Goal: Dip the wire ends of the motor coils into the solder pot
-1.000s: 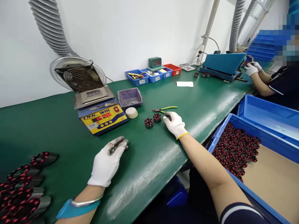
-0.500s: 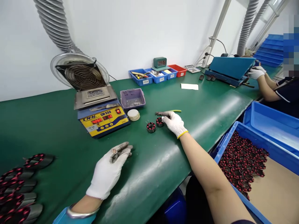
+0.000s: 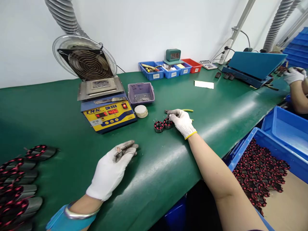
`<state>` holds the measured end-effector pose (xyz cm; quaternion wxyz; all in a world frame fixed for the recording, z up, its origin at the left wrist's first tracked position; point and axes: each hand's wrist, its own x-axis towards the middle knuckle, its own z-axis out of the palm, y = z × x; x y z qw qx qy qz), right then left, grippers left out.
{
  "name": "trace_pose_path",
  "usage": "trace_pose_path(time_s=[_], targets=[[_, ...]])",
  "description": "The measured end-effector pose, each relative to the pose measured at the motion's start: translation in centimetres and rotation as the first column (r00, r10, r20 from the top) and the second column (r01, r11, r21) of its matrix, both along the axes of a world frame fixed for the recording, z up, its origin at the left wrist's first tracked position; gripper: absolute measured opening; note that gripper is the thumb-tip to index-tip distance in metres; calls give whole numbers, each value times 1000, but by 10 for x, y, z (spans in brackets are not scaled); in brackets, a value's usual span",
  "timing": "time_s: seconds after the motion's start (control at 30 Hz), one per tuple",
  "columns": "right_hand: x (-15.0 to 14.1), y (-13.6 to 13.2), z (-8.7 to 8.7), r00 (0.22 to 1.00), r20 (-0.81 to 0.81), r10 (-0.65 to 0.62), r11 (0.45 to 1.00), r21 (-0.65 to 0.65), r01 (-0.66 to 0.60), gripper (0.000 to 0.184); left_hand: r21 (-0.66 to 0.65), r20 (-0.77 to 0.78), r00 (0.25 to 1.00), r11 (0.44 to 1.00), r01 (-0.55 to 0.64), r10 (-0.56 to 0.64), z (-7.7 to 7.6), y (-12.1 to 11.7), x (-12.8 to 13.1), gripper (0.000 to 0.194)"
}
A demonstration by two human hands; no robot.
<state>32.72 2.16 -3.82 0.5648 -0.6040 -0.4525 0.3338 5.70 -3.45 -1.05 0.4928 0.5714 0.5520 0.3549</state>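
Note:
My right hand [image 3: 182,122], in a white glove, has its fingertips closed at the edge of a wound motor stator [image 3: 167,123] with black and red windings. A second stator [image 3: 158,126] stands just left of it on the green bench. Cutting pliers [image 3: 187,110] with yellow-green handles lie behind the right hand, which partly covers them. My left hand [image 3: 112,170] rests palm-inward over the near bench, its soiled glove fingers loosely bent and apart from the thumb, with nothing seen in them. One bare fingertip pokes out of that glove.
A solder pot [image 3: 109,115] with a fan hood stands back left, beside a purple tray [image 3: 141,93] and a round white pad [image 3: 141,111]. Several stators [image 3: 42,152] line the left edge. A blue crate [image 3: 264,146] of stators sits right. A co-worker's gloved hands [image 3: 295,75] show far right.
The view has shifted, so the bench items sit farther right and higher. My right hand stays at the same stator. My left hand keeps its loosely bent pose.

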Motion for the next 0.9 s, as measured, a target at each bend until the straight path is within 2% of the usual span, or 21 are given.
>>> trace_pose_path(time_s=[0.23, 0.43, 0.67, 0.9], targets=[[-12, -2, 3, 993, -116, -6, 999, 43, 11, 15, -25, 52, 999, 999, 19, -18, -5, 2, 2, 64], [-16, -2, 2, 997, -38, -64, 998, 17, 65, 15, -14, 92, 995, 999, 43, -42, -6, 3, 3, 67], [-15, -2, 4, 991, -84, -104, 994, 18, 106, 18, -29, 120, 991, 997, 65, -61, -9, 3, 2, 66], [-7, -2, -2, 970, -242, 33, 997, 80, -14, 36, -15, 125, 988, 996, 91, -89, -13, 5, -3, 67]])
